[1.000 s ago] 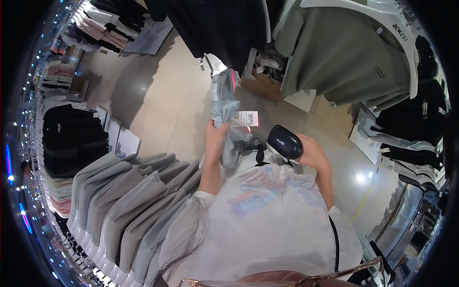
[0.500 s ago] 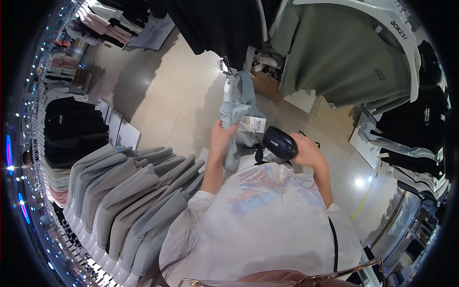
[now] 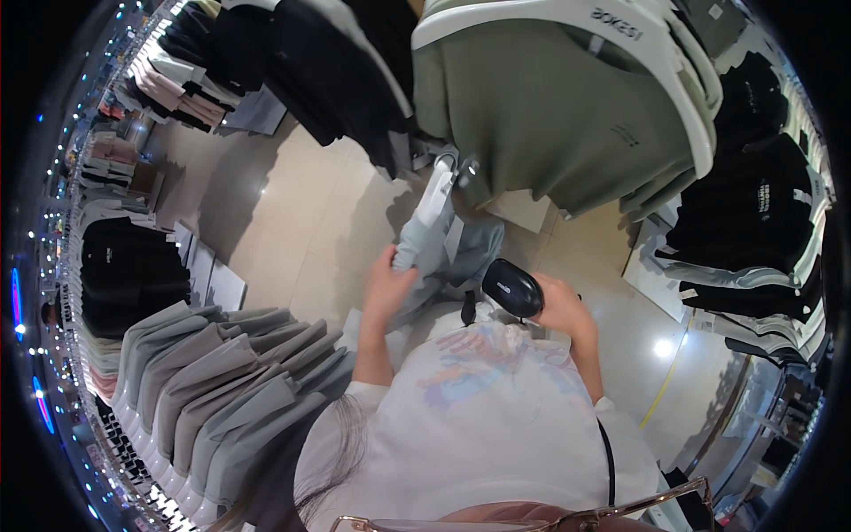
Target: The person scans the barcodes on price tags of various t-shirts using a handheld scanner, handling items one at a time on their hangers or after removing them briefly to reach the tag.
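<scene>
My left hand [image 3: 386, 288] is closed on the edge of a pale blue garment [image 3: 474, 253], which is on a white hanger [image 3: 433, 197]. A paper tag [image 3: 454, 239] is seen edge-on at the garment's middle. The hanger's upper end reaches close to the dark and green clothes in front. In my right hand [image 3: 558, 303] is a black oval handheld device [image 3: 513, 288], its rounded face turned toward the garment. A small gap seems to separate the two. My right fingers are mostly hidden behind the device.
A large green sweatshirt [image 3: 550, 115] on a white hanger stands ahead, beside black garments [image 3: 328, 80]. Several grey and beige tops [image 3: 222, 372] hang at the near left. More black shirts [image 3: 736, 222] line the right. Tiled floor [image 3: 292, 213] lies between the racks.
The view has turned, so the green sweatshirt appears further left. The hanger now tilts, its top leaning right. The garment spreads wider, and its tag has turned edge-on. Both hands keep their holds.
</scene>
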A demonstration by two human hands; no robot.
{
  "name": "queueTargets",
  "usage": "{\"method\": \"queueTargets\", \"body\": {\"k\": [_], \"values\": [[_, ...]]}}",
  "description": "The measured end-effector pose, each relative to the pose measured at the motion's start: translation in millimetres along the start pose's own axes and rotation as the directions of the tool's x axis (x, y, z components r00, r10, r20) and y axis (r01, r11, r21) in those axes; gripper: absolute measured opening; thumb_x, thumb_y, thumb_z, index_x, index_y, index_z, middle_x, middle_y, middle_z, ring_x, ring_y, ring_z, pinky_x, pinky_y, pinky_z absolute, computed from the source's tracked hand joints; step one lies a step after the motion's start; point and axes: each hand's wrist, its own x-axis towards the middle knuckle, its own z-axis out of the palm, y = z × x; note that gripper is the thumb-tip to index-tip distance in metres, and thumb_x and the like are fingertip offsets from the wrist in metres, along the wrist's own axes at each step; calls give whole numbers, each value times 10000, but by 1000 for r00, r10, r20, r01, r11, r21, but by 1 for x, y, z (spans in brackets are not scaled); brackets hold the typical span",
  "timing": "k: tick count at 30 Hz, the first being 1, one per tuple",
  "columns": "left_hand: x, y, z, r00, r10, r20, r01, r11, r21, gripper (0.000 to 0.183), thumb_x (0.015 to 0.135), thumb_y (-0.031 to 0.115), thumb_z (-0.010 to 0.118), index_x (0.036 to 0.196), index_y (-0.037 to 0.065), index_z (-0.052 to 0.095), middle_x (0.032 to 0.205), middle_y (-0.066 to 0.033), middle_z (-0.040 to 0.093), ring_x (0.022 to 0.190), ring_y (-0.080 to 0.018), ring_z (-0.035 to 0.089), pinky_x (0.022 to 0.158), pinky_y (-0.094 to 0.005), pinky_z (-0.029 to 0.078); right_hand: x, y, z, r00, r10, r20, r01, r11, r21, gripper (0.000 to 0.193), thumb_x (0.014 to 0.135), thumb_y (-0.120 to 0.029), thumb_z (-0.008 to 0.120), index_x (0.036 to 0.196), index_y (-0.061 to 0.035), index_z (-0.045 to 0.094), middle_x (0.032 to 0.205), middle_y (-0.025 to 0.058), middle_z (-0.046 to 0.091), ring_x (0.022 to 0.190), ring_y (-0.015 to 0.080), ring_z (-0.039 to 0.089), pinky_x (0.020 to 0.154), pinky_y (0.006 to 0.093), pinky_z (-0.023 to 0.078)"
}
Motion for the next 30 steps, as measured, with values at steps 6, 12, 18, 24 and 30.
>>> {"method": "queueTargets", "body": {"k": [6, 12, 18, 24, 30], "values": [[-7, 27, -18, 836, 465, -291, -334, 853, 402, 268, 613, 176, 676, 854, 92, 594, 697, -124, 598, 651, -319, 584, 583, -382, 466, -40, 43, -44, 983, 163, -90, -164, 986, -9, 345, 614, -142, 662, 938, -62, 575, 876, 140, 613, 823, 342, 576, 706, 373, 464], [6, 56, -56, 571, 776, -270, -499, 588, 636, 303, 633, 299, 710, 791, 70, 591, 698, -100, 600, 640, -279, 589, 560, -353, 462, -64, 68, -58, 954, 228, -192, -236, 972, -16, 325, 628, -155, 654, 923, -50, 569, 855, 181, 614, 805, 375, 575, 692, 405, 465], [94, 145, -73, 198, 954, -226, -714, 299, 634, 459, 663, 476, 612, 857, 60, 638, 762, -69, 629, 669, -246, 604, 574, -323, 469, -41, 67, -46, 929, 282, -240, -290, 957, 2, 311, 631, -125, 638, 919, -36, 563, 852, 187, 611, 807, 380, 572, 706, 405, 462], [166, 246, -54, 170, 962, -212, -920, 233, 316, 454, 454, 246, 761, 867, 84, 663, 706, -65, 627, 626, -215, 606, 565, -279, 478, -7, 55, -22, 836, 392, -383, -408, 912, 44, 383, 613, -161, 702, 954, -34, 585, 850, 177, 623, 785, 365, 588, 687, 386, 472], [191, 296, -43, 114, 981, -155, -991, 123, 55, 455, 421, 160, 778, 856, 86, 667, 664, -64, 622, 574, -215, 599, 523, -262, 474, 24, 36, 14, 714, 455, -532, -410, 888, 210, 352, 619, -162, 672, 938, -48, 576, 870, 196, 611, 838, 378, 570, 713, 408, 462]]}}
